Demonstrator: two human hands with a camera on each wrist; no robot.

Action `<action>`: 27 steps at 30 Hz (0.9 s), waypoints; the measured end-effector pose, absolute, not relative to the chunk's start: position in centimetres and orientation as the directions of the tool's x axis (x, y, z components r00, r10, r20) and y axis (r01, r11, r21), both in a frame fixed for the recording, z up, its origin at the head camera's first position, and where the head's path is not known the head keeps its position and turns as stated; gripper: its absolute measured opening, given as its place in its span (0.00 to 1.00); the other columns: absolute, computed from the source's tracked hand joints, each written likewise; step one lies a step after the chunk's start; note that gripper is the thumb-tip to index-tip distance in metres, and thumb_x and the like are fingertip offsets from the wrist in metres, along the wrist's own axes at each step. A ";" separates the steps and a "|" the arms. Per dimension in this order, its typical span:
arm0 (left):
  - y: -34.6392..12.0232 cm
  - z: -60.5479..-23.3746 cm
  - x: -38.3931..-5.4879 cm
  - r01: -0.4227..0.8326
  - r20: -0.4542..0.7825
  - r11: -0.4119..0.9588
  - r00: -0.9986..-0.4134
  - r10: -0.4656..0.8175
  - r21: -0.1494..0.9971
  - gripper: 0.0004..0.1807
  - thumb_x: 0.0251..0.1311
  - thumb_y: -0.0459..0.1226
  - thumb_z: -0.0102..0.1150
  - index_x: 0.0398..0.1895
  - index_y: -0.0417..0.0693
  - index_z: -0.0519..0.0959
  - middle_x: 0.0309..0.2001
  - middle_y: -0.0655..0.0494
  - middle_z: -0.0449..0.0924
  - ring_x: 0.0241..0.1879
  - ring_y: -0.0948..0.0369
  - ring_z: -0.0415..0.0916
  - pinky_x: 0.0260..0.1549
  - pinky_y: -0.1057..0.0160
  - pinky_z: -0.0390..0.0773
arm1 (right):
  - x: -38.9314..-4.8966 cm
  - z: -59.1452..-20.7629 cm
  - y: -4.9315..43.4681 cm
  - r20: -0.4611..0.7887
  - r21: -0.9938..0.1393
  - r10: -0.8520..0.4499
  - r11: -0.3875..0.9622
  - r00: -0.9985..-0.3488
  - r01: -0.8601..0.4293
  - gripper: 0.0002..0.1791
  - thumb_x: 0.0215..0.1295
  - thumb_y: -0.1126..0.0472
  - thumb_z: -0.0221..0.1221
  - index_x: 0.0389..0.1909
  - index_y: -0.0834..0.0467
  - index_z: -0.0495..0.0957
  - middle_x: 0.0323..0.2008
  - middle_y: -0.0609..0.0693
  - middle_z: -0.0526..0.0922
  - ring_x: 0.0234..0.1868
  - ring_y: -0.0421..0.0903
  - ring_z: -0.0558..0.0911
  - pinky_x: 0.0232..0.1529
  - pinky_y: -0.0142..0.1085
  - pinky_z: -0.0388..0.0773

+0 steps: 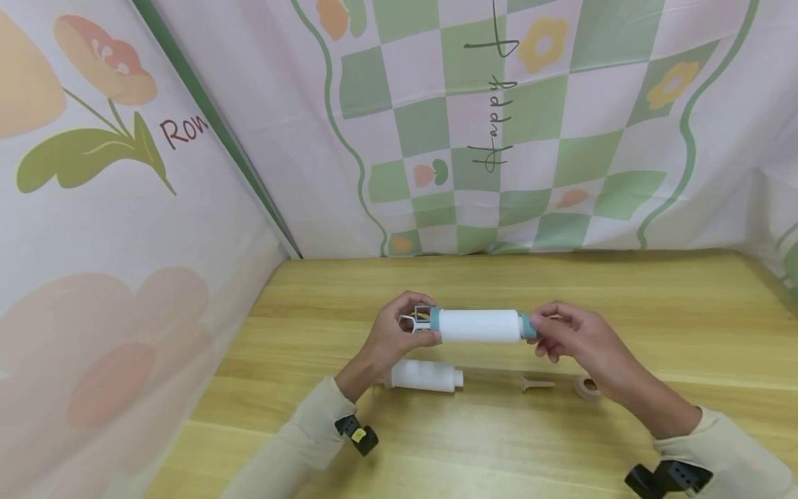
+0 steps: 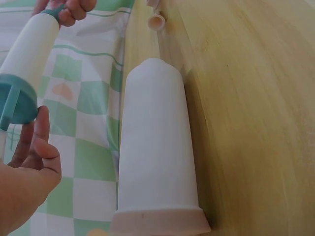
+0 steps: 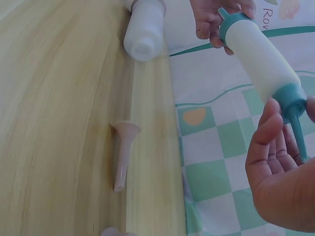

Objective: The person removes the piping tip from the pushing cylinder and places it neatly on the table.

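Note:
A white tube (image 1: 479, 326) with teal ends is held sideways above the table between both hands. My left hand (image 1: 386, 336) grips it at the teal collar (image 2: 19, 93), where a handle-like frame (image 1: 422, 317) sticks out. At the other end my right hand (image 1: 576, 339) pinches the teal nozzle cap (image 3: 289, 98), whose long thin spout points away from the tube. Beneath them lies a second white tube (image 1: 424, 375) with a pale pink collar (image 2: 160, 221). Farther right on the table are a pale pink nozzle (image 3: 124, 152) and a pale pink ring (image 1: 586, 388).
The wooden table (image 1: 499, 443) meets a checkered, printed curtain (image 1: 474, 138) at its back edge. Another flower-printed curtain (image 1: 125, 229) hangs along the left side. Each wrist carries a small black camera (image 1: 358, 435).

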State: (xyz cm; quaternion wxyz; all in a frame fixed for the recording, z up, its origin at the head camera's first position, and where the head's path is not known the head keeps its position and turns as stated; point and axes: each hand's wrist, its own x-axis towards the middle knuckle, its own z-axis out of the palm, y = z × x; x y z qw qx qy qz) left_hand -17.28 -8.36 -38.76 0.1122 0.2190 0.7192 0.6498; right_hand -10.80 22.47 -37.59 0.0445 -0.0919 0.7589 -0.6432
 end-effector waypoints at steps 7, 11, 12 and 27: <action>-8.5 -38.6 -17.4 0.199 0.132 0.106 -0.886 0.445 0.974 0.24 0.54 0.32 0.71 0.55 0.48 0.77 0.50 0.49 0.77 0.41 0.55 0.72 0.39 0.60 0.74 | -10.7 -37.6 22.8 0.136 -0.967 -0.208 0.187 -0.969 -0.175 0.15 0.75 0.63 0.56 0.56 0.68 0.70 0.43 0.55 0.82 0.37 0.48 0.83 0.33 0.38 0.82; -8.6 -38.6 -17.4 0.190 0.126 0.102 -0.888 0.442 0.976 0.24 0.54 0.32 0.71 0.55 0.48 0.77 0.49 0.50 0.78 0.41 0.55 0.73 0.39 0.60 0.75 | -10.6 -37.6 22.8 0.162 -0.965 -0.207 0.170 -0.965 -0.199 0.15 0.73 0.65 0.57 0.55 0.67 0.71 0.43 0.55 0.81 0.37 0.47 0.83 0.33 0.37 0.81; -8.6 -38.6 -17.5 0.188 0.126 0.099 -0.888 0.442 0.977 0.24 0.54 0.32 0.71 0.55 0.48 0.77 0.49 0.49 0.78 0.41 0.55 0.73 0.39 0.60 0.75 | -10.6 -37.6 22.8 0.166 -0.965 -0.205 0.168 -0.964 -0.202 0.14 0.73 0.65 0.57 0.55 0.67 0.71 0.43 0.54 0.81 0.37 0.47 0.83 0.33 0.37 0.81; -9.4 -37.8 -18.1 0.224 0.137 0.127 -0.864 0.484 0.966 0.25 0.52 0.29 0.73 0.54 0.43 0.78 0.49 0.51 0.82 0.45 0.55 0.76 0.42 0.59 0.78 | -10.9 -37.4 23.3 0.199 -0.949 -0.190 0.207 -0.961 -0.238 0.15 0.73 0.65 0.58 0.55 0.66 0.71 0.44 0.54 0.80 0.39 0.48 0.83 0.34 0.34 0.81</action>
